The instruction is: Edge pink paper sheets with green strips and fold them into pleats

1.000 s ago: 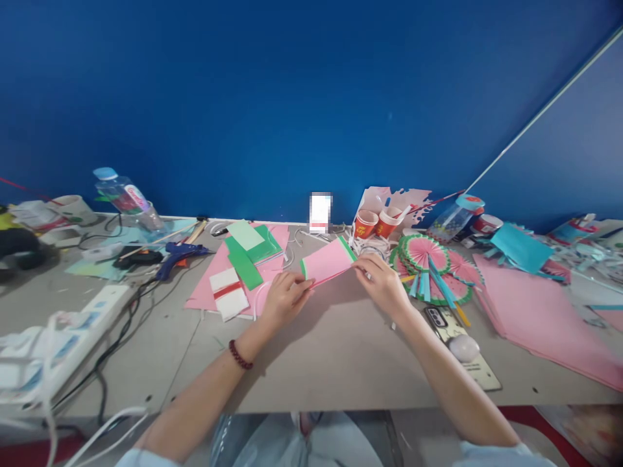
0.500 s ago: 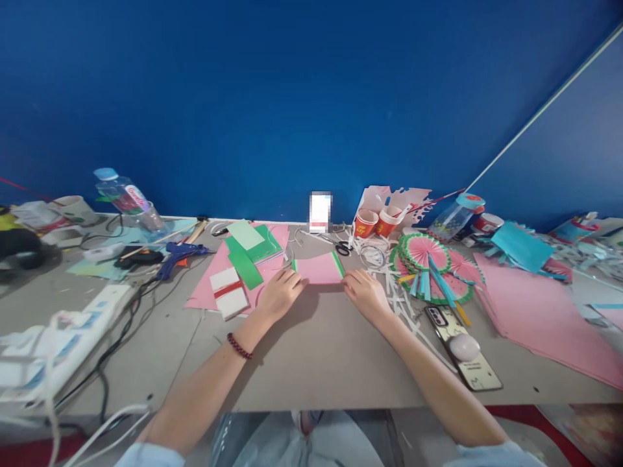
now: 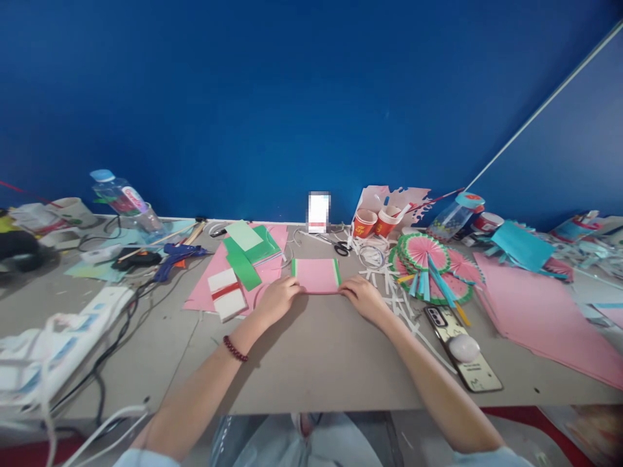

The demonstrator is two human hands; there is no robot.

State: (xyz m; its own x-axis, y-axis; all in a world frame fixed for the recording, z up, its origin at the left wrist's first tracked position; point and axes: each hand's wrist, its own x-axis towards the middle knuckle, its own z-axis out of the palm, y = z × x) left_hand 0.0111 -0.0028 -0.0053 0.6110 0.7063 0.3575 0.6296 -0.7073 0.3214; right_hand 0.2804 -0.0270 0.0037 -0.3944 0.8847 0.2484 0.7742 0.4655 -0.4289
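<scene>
Both hands down flat on the grey table [image 3: 311, 363]: left hand [image 3: 275, 300] and right hand [image 3: 363, 299] pressing, not clasping, the near corners of a small pink paper rectangle with green side strips [image 3: 316, 275], presumably pinning it level. Flanked by green card offcuts [image 3: 248, 254] and pleated watermelon paper fans [image 3: 431, 263].

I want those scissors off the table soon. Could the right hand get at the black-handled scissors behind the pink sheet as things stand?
Probably yes. The right hand rests at the pink sheet, and the scissors lie just beyond it, uncovered. Only loose white paper strips lie nearby, and nothing tall stands between.
</scene>
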